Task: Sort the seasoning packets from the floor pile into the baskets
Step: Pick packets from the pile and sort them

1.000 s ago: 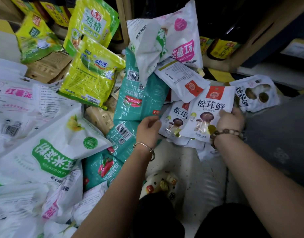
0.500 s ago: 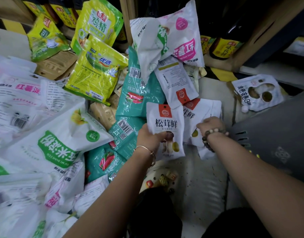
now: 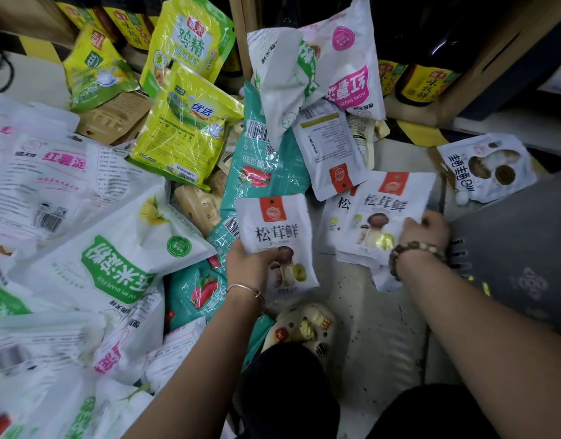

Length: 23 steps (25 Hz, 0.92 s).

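A pile of seasoning packets covers the floor: white starch bags (image 3: 114, 264), yellow-green bags (image 3: 187, 131) and teal chili packets (image 3: 260, 172). My left hand (image 3: 250, 264) grips a white mushroom-seasoning packet (image 3: 279, 226) with a red label by its lower left edge. My right hand (image 3: 426, 229) holds the right edge of a second mushroom packet (image 3: 390, 210), which lies on top of a few more like it. A grey basket (image 3: 520, 255) stands just right of my right hand.
Dark sauce bottles (image 3: 421, 80) stand on a low shelf at the back. A white packet with round windows (image 3: 485, 169) lies at the basket's far edge. My shoe (image 3: 301, 327) sits on bare concrete floor (image 3: 367, 343) between my arms.
My left hand picked a mushroom packet out of the stack and lifted it to the left. My right hand slid down, then back right, holding the remaining stack by the basket.
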### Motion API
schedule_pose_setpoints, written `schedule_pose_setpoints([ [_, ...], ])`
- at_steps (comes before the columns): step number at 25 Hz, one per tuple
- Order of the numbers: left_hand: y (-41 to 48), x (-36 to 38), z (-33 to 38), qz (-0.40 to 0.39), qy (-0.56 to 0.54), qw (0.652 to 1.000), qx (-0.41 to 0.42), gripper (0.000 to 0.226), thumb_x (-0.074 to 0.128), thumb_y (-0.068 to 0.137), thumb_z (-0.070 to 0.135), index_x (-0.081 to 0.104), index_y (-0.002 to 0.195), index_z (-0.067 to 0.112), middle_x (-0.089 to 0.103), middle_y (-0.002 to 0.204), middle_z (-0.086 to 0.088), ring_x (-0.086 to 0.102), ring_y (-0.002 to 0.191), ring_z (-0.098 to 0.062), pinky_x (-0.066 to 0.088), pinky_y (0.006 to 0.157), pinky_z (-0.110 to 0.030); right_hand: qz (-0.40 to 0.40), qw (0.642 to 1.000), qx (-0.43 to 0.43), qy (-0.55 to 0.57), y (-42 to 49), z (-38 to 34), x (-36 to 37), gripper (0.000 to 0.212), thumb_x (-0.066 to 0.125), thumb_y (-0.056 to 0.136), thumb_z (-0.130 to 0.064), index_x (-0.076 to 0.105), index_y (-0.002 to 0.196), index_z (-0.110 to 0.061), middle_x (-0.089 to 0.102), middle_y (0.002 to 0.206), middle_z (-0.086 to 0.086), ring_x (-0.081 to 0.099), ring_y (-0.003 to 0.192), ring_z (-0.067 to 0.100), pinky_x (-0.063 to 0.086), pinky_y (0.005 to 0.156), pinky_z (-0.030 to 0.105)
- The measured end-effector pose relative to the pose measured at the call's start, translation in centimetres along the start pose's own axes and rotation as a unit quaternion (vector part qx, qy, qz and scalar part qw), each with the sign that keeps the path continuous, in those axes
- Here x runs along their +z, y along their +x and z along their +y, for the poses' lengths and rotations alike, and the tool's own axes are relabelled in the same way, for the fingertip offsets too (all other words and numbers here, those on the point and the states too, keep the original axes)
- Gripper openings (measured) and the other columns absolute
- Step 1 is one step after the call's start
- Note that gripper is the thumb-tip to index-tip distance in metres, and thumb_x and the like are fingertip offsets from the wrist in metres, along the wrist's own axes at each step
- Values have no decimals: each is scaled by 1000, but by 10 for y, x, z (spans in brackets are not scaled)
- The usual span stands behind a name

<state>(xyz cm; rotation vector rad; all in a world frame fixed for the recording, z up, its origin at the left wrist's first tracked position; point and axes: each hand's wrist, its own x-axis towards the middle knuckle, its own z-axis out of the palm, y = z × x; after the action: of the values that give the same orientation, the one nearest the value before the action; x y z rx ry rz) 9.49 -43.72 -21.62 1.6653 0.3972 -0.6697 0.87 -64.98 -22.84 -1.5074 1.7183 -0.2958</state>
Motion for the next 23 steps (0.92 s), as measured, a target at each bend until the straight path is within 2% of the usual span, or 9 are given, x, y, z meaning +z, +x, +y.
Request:
schedule_pose_setpoints([
  [3, 4, -5, 0, 28, -11, 999, 14, 29, 64, 67, -17, 67, 80, 8, 69, 69, -1, 66, 56, -10, 53, 51, -20, 74, 992, 1, 105, -1, 4, -14, 24, 47, 82, 4, 64, 98, -1, 66, 95, 9, 61, 86, 21, 42, 68, 24],
  [6, 4, 1, 0, 18, 10, 1000, 18, 27, 64, 72, -10, 66, 79, 15, 68, 77, -4, 65, 65, -16, 53, 57, -25, 65, 976, -8, 209, -13, -14, -17, 20, 47, 78, 13, 58, 72, -3, 61, 58, -10, 55, 50, -4, 38, 49, 9],
  [7, 4, 3, 1, 15, 16, 1000, 19, 28, 64, 73, -9, 65, 77, 19, 68, 77, -4, 65, 66, -16, 52, 59, -26, 70, 970, -11, 232, -15, -19, -20, 26, 46, 78, 14, 51, 62, -6, 54, 43, -15, 49, 40, -6, 34, 42, 7],
  [9, 5, 5, 1, 16, 9, 1000, 15, 26, 63, 76, -6, 64, 77, 19, 69, 82, -8, 65, 68, -20, 52, 65, -29, 53, 964, -17, 261, -18, -29, -24, 35, 42, 80, 14, 42, 57, -12, 44, 30, -17, 42, 31, -5, 28, 36, 7],
  [13, 2, 15, 4, -15, -28, 999, 1, 6, 63, 86, 11, 65, 92, 11, 70, 84, -6, 67, 76, -24, 55, 74, -36, -79, 972, -58, 215, -36, -40, -3, 44, 39, 78, 17, 45, 47, -13, 40, 30, -12, 39, 36, 3, 31, 40, 15],
  [16, -3, 24, 9, -55, -63, 996, -13, 10, 64, 86, 19, 63, 93, 12, 69, 98, -13, 66, 89, -31, 54, 81, -41, -212, 965, -65, 140, -50, -41, 19, 28, 45, 77, 15, 51, 61, -8, 55, 57, 0, 48, 63, 19, 41, 61, 24],
  [18, -3, 25, 12, -47, -41, 998, 0, 12, 67, 84, 18, 62, 93, 13, 68, 92, -8, 67, 78, -22, 56, 69, -29, -282, 951, -58, 110, -54, -39, 25, 21, 49, 79, 12, 54, 70, -6, 57, 72, 9, 53, 71, 21, 45, 69, 28],
  [21, -1, 23, 12, -41, -6, 999, 35, 13, 69, 82, 14, 62, 93, 14, 67, 82, 2, 63, 68, -8, 51, 53, -14, -296, 948, -27, 109, -49, -35, 29, 18, 54, 82, -2, 51, 66, -9, 52, 66, 8, 49, 63, 20, 41, 61, 27],
  [23, -1, 16, 10, -32, 4, 999, 41, 11, 69, 82, 13, 62, 90, 17, 66, 80, 6, 63, 68, -6, 50, 53, -13, -221, 964, 18, 145, -40, -36, 32, 12, 54, 83, -12, 56, 72, -7, 55, 65, 8, 49, 50, 17, 39, 50, 24],
])
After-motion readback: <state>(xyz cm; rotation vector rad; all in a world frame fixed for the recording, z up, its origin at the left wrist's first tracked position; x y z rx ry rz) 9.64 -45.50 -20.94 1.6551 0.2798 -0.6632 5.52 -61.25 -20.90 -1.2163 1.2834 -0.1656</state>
